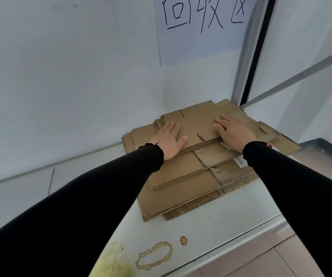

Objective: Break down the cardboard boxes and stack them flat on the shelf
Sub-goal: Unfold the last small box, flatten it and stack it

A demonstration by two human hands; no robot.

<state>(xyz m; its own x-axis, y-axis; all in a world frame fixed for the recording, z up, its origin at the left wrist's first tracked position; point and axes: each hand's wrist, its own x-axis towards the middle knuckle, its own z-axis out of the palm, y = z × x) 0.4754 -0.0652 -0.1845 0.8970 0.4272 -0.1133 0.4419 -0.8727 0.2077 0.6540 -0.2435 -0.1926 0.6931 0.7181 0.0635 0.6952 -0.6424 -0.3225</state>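
A stack of several flattened brown cardboard boxes (185,182) lies on the white shelf (231,222), pushed against the back wall near the right corner. The topmost flat piece (197,122) is at the far end of the stack. My left hand (169,138) rests palm down on the left part of that top piece, fingers straight. My right hand (235,129) presses flat on its right part, fingers spread. Both arms wear black sleeves.
A paper sign (201,27) with handwritten characters hangs on the wall above. A grey and black upright post (251,56) stands at the right corner. Brown ring stains (155,254) mark the shelf front. A yellowish blurred thing (113,262) shows at the bottom edge. Tiled floor (261,262) lies below.
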